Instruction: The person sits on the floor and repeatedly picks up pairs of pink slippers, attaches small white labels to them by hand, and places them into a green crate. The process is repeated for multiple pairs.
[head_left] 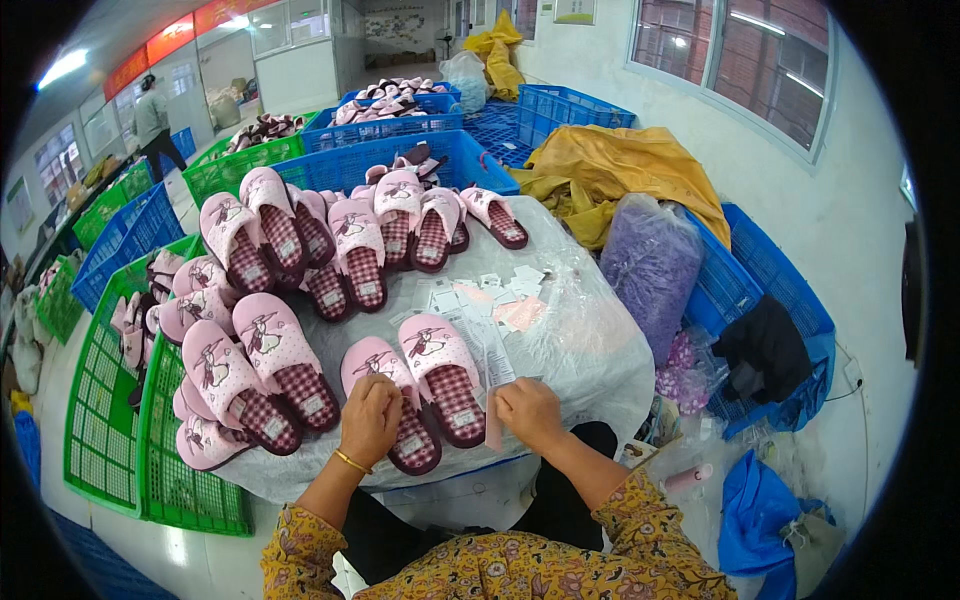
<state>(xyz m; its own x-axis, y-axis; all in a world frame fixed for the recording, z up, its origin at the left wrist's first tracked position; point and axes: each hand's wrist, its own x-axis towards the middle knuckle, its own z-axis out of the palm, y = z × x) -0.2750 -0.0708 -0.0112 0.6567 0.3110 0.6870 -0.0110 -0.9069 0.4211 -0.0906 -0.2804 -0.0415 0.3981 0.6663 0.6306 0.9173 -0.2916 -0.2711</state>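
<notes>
Two pink slippers [440,350] lie between the hands on plastic sheeting [580,330], toes pointing away. The left hand [371,420] curls over one; its grip is unclear. The right hand [530,413], beside the other, pinches a pale strip [493,425]. Labels [523,283] lie beyond; more slippers [272,340] crowd the left.

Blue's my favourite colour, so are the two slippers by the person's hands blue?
No, both slippers have pink uppers and dark-red checked insoles.
</notes>
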